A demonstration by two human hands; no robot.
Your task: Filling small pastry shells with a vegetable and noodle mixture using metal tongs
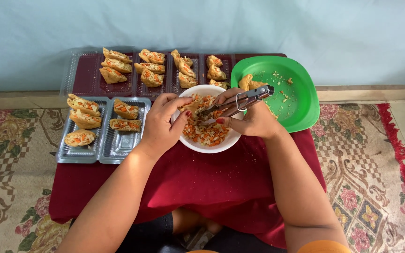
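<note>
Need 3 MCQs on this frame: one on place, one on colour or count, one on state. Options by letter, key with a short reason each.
1. Where does the green plate sit relative to the white bowl?
A. To its right
B. To its left
C. Under it

2. What colour is the cloth under the bowl?
A. Blue
B. Dark red
C. Yellow

3. What does the right hand hold?
A. Nothing
B. A knife
C. Metal tongs

Key:
1 A: the plate lies on the bowl's right side, its edge close to the rim.
2 B: dark red cloth shows all around and below the bowl.
3 C: the fingers close around the tongs, whose tips reach into the shredded filling; the left hand pinches a stuffed piece over the bowl.
</note>
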